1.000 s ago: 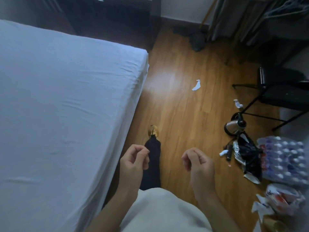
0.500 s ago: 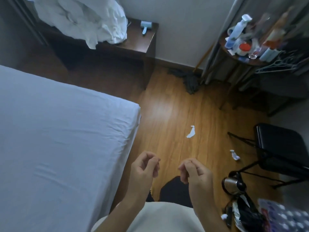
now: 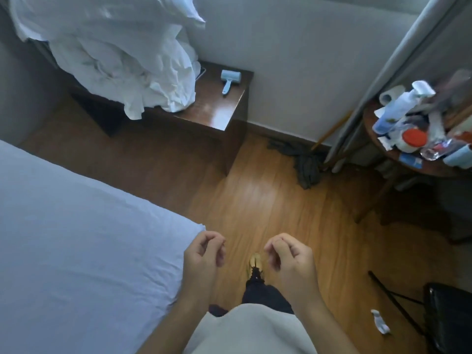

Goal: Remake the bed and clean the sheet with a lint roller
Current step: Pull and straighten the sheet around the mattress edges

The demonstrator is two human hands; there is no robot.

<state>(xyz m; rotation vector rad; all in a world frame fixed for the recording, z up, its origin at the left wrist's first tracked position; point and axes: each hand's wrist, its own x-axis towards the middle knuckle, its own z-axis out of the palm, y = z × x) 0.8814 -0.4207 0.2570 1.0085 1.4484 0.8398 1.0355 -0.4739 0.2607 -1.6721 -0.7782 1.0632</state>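
Walking past the bed (image 3: pixel 76 238) corner with left hand (image 3: pixel 201 259) and right hand (image 3: pixel 291 259) loosely curled and empty, I judge next I reach the lint roller (image 3: pixel 229 80) on the dark surface (image 3: pixel 217 111) ahead, beside the bundled bedding (image 3: pixel 122 54)

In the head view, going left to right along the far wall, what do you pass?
Crumpled white bedding heaped on the dark wooden side table → light blue lint roller on that table → grey cloth on the floor → cluttered round table.
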